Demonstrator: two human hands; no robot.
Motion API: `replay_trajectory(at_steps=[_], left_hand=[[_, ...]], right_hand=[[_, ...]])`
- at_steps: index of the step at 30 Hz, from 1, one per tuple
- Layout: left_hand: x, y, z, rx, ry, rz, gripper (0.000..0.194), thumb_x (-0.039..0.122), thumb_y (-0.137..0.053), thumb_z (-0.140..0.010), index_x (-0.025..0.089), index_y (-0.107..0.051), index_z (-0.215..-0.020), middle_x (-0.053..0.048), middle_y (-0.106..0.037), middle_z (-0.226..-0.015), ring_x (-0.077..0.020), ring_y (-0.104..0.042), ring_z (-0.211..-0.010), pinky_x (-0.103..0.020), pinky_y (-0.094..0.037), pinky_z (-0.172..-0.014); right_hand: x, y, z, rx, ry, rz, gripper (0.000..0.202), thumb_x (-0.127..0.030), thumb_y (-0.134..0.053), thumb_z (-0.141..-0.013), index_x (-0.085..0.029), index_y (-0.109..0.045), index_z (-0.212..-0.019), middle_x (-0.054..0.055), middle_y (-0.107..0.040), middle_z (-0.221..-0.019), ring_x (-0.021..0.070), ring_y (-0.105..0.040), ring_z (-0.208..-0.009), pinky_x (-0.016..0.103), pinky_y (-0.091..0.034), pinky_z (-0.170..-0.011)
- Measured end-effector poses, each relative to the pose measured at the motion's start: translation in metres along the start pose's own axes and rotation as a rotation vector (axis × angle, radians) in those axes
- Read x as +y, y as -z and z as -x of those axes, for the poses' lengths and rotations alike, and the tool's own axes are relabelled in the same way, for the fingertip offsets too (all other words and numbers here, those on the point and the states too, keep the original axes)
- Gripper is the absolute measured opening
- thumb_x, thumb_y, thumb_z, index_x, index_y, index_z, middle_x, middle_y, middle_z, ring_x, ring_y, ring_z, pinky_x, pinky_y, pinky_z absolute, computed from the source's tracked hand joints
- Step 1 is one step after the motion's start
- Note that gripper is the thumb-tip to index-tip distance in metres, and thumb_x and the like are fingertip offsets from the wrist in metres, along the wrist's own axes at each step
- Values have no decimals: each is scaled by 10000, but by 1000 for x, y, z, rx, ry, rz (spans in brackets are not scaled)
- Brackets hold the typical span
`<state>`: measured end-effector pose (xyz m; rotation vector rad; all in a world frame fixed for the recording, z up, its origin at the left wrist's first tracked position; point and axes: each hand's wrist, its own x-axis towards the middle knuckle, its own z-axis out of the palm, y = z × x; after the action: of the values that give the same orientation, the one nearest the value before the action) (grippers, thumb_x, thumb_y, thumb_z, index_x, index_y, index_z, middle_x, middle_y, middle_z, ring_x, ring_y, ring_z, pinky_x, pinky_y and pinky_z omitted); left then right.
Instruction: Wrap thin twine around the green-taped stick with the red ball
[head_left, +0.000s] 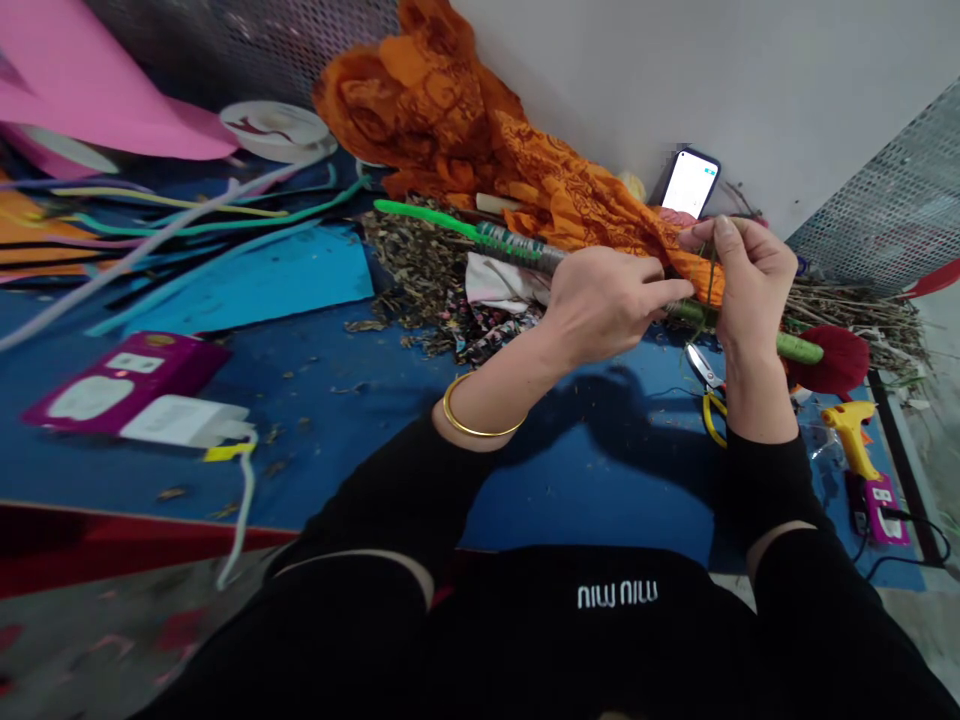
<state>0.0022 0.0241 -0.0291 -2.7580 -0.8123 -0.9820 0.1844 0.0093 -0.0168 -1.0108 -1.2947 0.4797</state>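
Observation:
My left hand (607, 300) is closed around a long rod (517, 245), its index finger stretched along it. The rod has a bright green end on the left and a grey patterned stretch beside my fist. On the far side of my hands a light green stem (799, 347) shows in line with it, near a dark red round piece (836, 360); whether it is one piece with the rod is hidden. My right hand (750, 285) pinches a thin green strand (710, 285) that hangs down by the rod. Scissors (705, 370) with yellow handles lie below my right hand.
Behind my hands lie orange patterned cloth (562, 170), dried stems (420, 260) and a lit phone (690, 185). To the left are coloured pipe cleaners (187, 210), a blue sheet (262, 280) and a purple power strip (127, 380). A yellow glue gun (853, 435) stands right.

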Motion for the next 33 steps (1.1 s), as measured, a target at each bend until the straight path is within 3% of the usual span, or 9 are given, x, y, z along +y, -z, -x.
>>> replay_trajectory(at_steps=[8,14,16,19,22,25,27,29,33], left_hand=[[-3,-4,-1,-22,-11,23,353,289,-508,-1023,304,-816,-1195,-64,-798,-978,-237,-723,-884,-376,-483,-741],[-20,5,3,45,56,13,304,319,-563,-1018,308,-803,-1204,-37,-797,-995,-220,-724,-871,-357,-496,-753],[-28,15,4,65,90,-8,292,343,-592,-1016,308,-807,-1211,-36,-812,-1025,-220,-725,-862,-357,-497,-731],[-41,30,5,124,156,-44,273,346,-641,-995,291,-834,-1181,-43,-828,-1030,-236,-733,-839,-372,-473,-673],[-54,44,7,141,257,-8,284,427,-678,-967,308,-838,-1170,-31,-836,-1036,-251,-719,-858,-387,-478,-693],[-65,57,13,96,352,118,354,554,-678,-957,329,-828,-1185,-23,-833,-1094,-268,-690,-914,-452,-519,-840],[-71,65,18,85,374,223,368,600,-695,-935,339,-833,-1154,-23,-829,-1087,-293,-682,-943,-496,-521,-897],[-74,71,22,92,361,293,336,603,-734,-903,354,-839,-1102,-22,-828,-1033,-294,-678,-917,-505,-534,-879],[-74,72,24,154,269,437,268,537,-798,-867,321,-855,-1014,-31,-811,-897,-243,-680,-796,-423,-537,-714]], right_hand=[[-1,1,0,-59,-53,-5,317,-538,-697,-968,-238,-711,-867,36,-768,-874,170,-742,-885,382,-609,-959],[-30,37,-9,-157,-178,-187,268,-426,-817,-846,-249,-675,-702,16,-795,-941,180,-763,-911,336,-638,-790],[-44,58,-13,-105,-183,-186,271,-392,-852,-783,-231,-664,-673,13,-770,-856,147,-728,-726,286,-592,-616],[-59,91,-17,-2,-132,-160,241,-328,-860,-719,-193,-669,-661,0,-678,-684,61,-485,-403,234,-337,-372],[-60,121,-20,105,-58,-73,210,-268,-830,-741,-185,-665,-642,-10,-611,-602,31,-327,-330,257,-104,-342],[-52,143,-28,288,-26,64,324,-91,-724,-836,-194,-606,-552,-33,-509,-506,33,-283,-327,297,-13,-388],[-46,151,-37,424,-49,152,432,36,-627,-873,-197,-579,-513,-45,-459,-463,35,-265,-333,321,-15,-423],[-41,154,-45,501,-84,217,483,111,-578,-874,-189,-582,-495,-40,-475,-457,31,-304,-355,316,-100,-446],[-25,152,-57,501,-180,206,478,61,-544,-929,-198,-550,-528,-36,-502,-526,29,-393,-434,286,-284,-523]])
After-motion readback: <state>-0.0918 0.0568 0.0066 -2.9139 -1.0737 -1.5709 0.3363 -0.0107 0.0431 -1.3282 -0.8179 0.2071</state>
